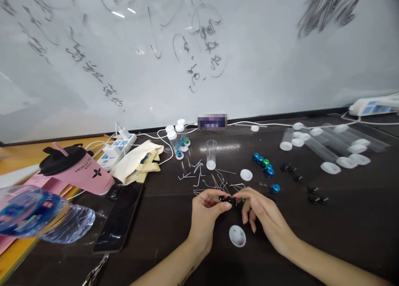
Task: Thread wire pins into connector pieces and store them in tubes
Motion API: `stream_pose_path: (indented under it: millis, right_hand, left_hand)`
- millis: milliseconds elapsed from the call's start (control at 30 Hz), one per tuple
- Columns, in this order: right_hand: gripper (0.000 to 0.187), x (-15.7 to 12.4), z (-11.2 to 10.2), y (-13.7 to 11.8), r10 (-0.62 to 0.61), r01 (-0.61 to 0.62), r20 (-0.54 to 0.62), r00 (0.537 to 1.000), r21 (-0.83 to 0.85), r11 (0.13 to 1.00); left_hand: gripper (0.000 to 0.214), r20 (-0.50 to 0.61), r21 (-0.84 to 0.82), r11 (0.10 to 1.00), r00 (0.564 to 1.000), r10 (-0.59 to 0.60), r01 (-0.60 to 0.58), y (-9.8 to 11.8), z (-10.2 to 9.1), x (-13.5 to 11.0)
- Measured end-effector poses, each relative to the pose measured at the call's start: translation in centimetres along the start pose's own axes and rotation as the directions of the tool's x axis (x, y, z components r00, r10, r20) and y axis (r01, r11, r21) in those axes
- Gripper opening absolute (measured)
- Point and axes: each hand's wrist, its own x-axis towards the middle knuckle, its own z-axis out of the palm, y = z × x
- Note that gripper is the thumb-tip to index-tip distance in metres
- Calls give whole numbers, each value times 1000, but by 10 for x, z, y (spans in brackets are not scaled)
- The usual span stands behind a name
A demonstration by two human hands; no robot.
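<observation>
A small black part (228,200) with a shiny end is pinched between thumb and fingers of my left hand (202,217). My right hand (264,215) meets its right end with the fingertips, the other fingers curled loosely below. A speck of green shows by the right fingers; what it belongs to is hidden. Just below the hands lies a round white cap (237,236). Thin bent metal pins (218,181) are scattered right behind the hands. An upright clear tube (211,155) with a white base stands farther back, and another white cap (246,175) lies right of it.
Blue and green metallic pieces (264,163) and several black parts (314,196) lie to the right. Clear tubes (321,146) with white caps lie beyond. Filled capped tubes (176,144) stand at back left. A phone (120,219), pink cup (84,169) and water bottle (46,213) occupy the left.
</observation>
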Motion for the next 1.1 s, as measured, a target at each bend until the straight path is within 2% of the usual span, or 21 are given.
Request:
stream_pose_path:
  millis: [333, 533, 767, 1100]
  right_hand:
    - [35, -1, 1, 0, 33, -32, -30, 999, 21, 999]
    - [39, 0, 2, 0, 18, -18, -16, 1000, 1, 1000]
    - [31, 0, 0, 0, 137, -136, 6, 991, -73, 988]
    - [34, -1, 0, 1, 65, -66, -23, 998, -39, 997]
  left_hand:
    - [23, -4, -36, 999, 1000, 13, -13, -3, -2, 3]
    - [23, 16, -105, 994, 999, -37, 39, -5, -3, 3]
    - [21, 64, -116, 990, 996, -69, 76, 0, 0, 2]
    - [22, 59, -142, 988, 997, -59, 67, -2, -2, 5]
